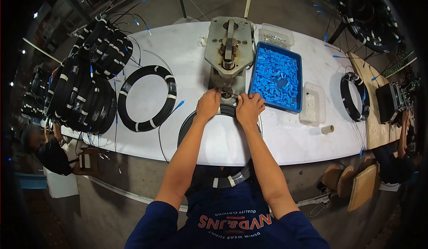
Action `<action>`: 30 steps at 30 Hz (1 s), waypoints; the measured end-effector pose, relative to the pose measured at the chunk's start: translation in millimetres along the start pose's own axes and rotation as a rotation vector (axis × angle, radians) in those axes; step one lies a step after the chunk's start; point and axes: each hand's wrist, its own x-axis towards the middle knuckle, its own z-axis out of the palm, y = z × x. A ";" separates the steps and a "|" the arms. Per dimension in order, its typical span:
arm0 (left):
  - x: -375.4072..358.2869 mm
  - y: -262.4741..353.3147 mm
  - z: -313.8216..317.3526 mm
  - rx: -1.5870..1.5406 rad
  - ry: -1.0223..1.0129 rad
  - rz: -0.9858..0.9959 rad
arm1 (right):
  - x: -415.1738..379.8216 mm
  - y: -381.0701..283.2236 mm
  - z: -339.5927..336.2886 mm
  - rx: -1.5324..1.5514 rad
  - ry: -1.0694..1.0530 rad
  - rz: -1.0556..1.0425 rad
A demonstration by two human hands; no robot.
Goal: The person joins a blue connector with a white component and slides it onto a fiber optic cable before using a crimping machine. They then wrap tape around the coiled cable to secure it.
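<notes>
Both hands are at the foot of a metal press (228, 48). My left hand (208, 104) is closed, its fingertips pinching a thin black cable just under the press head. On the other side, my right hand (249, 108) is closed on the same cable, thumb and fingers together. Whatever sits between the fingertips is small and partly hidden. Below my wrists a coil of black cable (187, 123) hangs over the table edge against my shirt, bound with white and clear tape. A cable end with a blue connector (179, 105) lies left of my left forearm.
Right of the press stands a blue tray (300, 86) of small blue parts, with clear containers (313, 104) beside it. Taped coils (147, 98) lie on the white table (147, 144), others are stacked at left (80, 93). Two other people are at the far left and right edges.
</notes>
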 end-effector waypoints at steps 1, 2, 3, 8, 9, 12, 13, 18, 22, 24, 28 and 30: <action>1.8 0.1 0.4 -0.004 0.011 0.004 | -0.5 0.7 1.5 0.000 0.000 0.004; 2.7 -0.6 1.0 -0.011 0.011 -0.007 | 1.0 1.7 3.8 0.001 0.000 0.009; 1.2 -1.9 0.7 -0.013 0.004 -0.020 | 1.6 0.9 3.5 -0.013 -0.008 0.019; 3.9 -6.5 -1.2 -0.152 -0.044 -0.041 | 0.8 1.2 1.4 0.001 -0.019 0.024; 5.0 -8.0 -0.9 -0.142 -0.057 -0.045 | 1.0 1.1 1.6 -0.002 -0.023 0.023; 5.8 -11.4 0.4 -0.190 -0.048 -0.022 | 1.8 0.6 2.2 -0.015 -0.018 0.021; 6.3 -12.5 -0.4 -0.186 -0.050 -0.021 | 1.7 0.2 2.4 -0.013 -0.017 0.024; 8.3 -15.8 1.1 -0.200 -0.081 -0.035 | 1.0 0.2 0.1 -0.004 -0.032 0.027; 10.8 -18.8 2.0 -0.193 -0.074 -0.013 | 1.8 -0.6 -0.4 -0.003 -0.044 0.023; 9.9 -17.9 0.7 -0.201 -0.096 -0.021 | 1.5 -1.0 -0.2 -0.008 -0.036 0.032; 10.3 -16.6 0.5 -0.208 -0.095 -0.010 | 1.8 -0.2 -0.5 0.000 -0.040 0.040; 11.1 -18.1 1.9 -0.209 -0.090 -0.018 | 1.6 0.4 0.0 0.005 -0.043 0.032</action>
